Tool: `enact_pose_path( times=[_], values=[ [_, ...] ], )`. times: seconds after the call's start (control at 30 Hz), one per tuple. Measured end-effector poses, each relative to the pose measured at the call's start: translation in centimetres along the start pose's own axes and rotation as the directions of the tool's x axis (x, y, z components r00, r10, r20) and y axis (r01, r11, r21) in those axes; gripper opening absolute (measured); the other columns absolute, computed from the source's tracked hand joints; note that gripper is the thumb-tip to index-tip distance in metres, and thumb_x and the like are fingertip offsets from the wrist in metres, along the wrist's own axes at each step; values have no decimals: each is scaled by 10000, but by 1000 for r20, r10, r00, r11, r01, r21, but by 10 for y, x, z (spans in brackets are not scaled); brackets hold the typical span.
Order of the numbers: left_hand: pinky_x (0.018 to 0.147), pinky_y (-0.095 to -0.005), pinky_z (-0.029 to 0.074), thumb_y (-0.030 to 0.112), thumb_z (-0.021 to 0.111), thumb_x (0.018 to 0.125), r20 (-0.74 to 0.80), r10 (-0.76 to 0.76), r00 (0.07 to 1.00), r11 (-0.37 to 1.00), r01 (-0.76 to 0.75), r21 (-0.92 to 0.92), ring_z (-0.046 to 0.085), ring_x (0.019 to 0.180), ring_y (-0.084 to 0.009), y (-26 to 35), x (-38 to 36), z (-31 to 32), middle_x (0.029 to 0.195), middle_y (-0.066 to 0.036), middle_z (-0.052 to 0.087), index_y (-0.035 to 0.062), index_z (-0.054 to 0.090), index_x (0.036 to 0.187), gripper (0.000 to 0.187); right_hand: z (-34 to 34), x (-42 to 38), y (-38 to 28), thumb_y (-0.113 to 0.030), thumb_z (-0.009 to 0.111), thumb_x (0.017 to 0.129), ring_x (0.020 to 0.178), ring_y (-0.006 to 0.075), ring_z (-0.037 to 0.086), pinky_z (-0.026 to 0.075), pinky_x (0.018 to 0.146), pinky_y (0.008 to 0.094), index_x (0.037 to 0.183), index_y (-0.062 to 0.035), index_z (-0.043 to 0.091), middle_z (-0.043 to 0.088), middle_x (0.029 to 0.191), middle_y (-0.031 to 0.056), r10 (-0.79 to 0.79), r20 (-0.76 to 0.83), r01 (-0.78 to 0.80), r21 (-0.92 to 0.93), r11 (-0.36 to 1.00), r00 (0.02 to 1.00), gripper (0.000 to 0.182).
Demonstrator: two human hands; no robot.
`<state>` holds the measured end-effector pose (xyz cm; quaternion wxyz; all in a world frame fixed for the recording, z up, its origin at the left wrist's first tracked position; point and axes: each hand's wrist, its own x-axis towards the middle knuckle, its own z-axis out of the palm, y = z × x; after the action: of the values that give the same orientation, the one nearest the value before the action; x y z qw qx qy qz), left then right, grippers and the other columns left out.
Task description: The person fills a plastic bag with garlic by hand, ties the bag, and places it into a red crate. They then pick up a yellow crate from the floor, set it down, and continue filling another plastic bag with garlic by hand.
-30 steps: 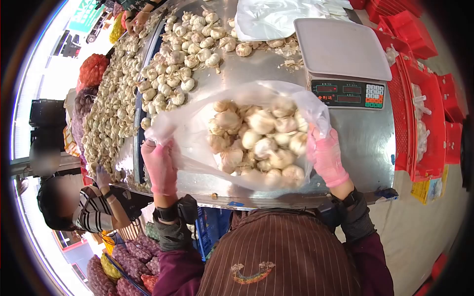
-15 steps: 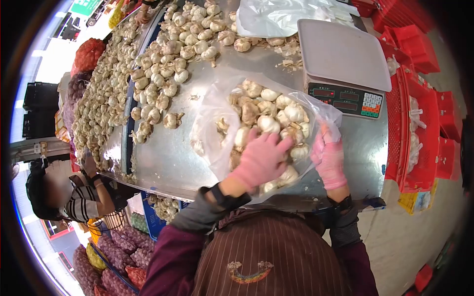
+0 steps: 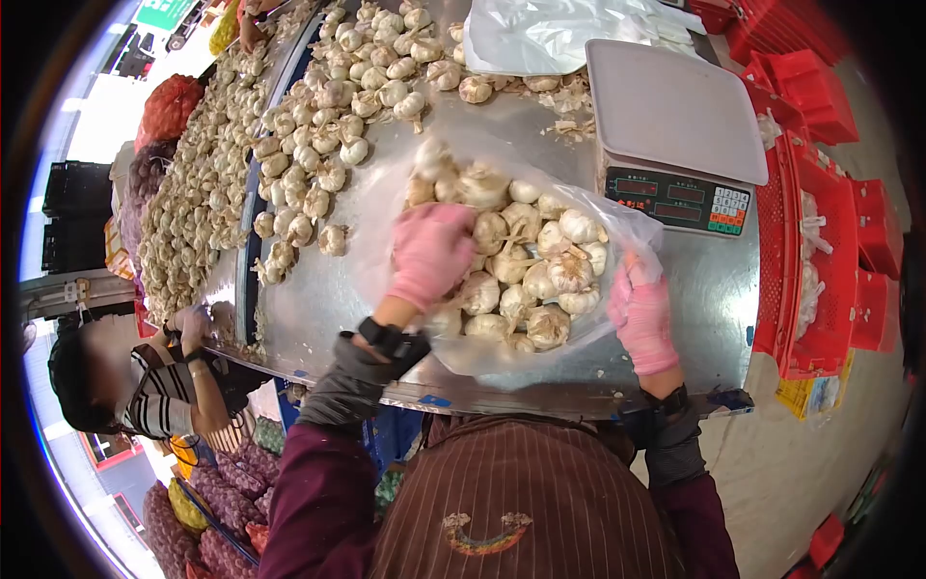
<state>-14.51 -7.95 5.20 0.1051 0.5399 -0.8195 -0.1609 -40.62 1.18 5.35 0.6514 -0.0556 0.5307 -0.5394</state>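
Note:
A clear plastic bag lies on the metal table, spread wide and full of garlic bulbs. My right hand, in a pink glove, is closed on the bag's gathered right edge. At the opposite side, my left hand, also pink-gloved, is curled closed at the bag's left edge. It is blurred by motion, and its fingertips are partly hidden. Bag film and several bulbs around this hand are blurred too.
A digital scale stands behind my right hand, beside white plastic bags. Loose garlic is piled at back left, past a dark divider. Red crates line the right side. A co-worker stands at left.
My left hand has moved left and up, off the bulbs to the bag's left edge. Bulbs in the bag have shifted toward the upper left. My right hand has stayed in place.

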Motion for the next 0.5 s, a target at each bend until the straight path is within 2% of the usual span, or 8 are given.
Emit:
enact_pose_path(
  times=[0.13,0.2,0.27,0.33,0.37,0.43,0.47,0.5],
  values=[
    [964,-443,398,102,619,696,80,276,958,959,-280,41,489,1127,-401,68,-29,7,1251,-135,522,131,610,1037,343,10,4,0,-296,528,927,405,37,293,204,349,209,1126,-118,570,334,532,-80,-70,-12,70,-31,997,997,270],
    [984,-515,356,151,670,671,-121,30,992,982,-52,-181,405,1222,-424,66,-45,2,1276,-170,490,126,611,1080,414,6,5,-3,-298,535,924,401,32,285,193,352,212,1149,-102,569,326,526,-84,-93,-59,91,-38,995,994,300],
    [966,-436,388,171,732,641,-438,-180,881,865,353,356,287,1307,-411,37,-54,-18,1394,-199,371,51,552,1221,619,-3,5,-6,-288,532,925,399,38,282,200,357,215,1107,-107,585,325,521,-81,-57,-69,56,-16,998,996,263],
    [863,-335,451,168,748,666,-357,-578,734,745,653,136,452,1212,-320,5,-58,-18,1260,-218,509,27,584,1180,557,-13,6,-9,-279,529,926,397,43,278,207,361,218,1065,-112,600,325,516,-77,-26,-70,26,-6,1000,997,229],
    [863,-335,451,168,748,666,-359,-580,731,743,656,133,452,1212,-320,-21,-62,-13,1260,-218,509,27,584,1180,557,-17,7,-11,-281,523,932,391,42,267,206,359,217,1125,-98,582,305,508,-78,-15,-42,16,37,999,999,273],
    [689,-313,501,167,735,709,-67,-621,781,755,573,-319,642,870,-242,-66,-66,-3,940,-170,651,-5,626,1102,443,-11,6,-19,-284,517,938,385,42,256,205,357,216,1186,-84,563,285,501,-79,-10,-8,10,77,997,1000,321],
    [645,-280,494,103,684,777,-221,-546,808,775,387,-500,622,659,-153,-52,-58,-22,738,-70,662,-23,666,992,249,3,-1,-32,-283,515,943,378,41,244,198,352,218,1185,-64,554,271,498,-78,-24,72,17,103,995,997,328],
    [647,-252,481,69,660,791,-244,-564,788,763,386,-518,604,685,-125,-40,-59,-50,791,-67,668,-34,659,1003,236,17,-11,-45,-281,513,947,372,41,233,190,347,221,1185,-44,545,257,494,-77,-37,145,19,128,992,989,337]
  ],
)
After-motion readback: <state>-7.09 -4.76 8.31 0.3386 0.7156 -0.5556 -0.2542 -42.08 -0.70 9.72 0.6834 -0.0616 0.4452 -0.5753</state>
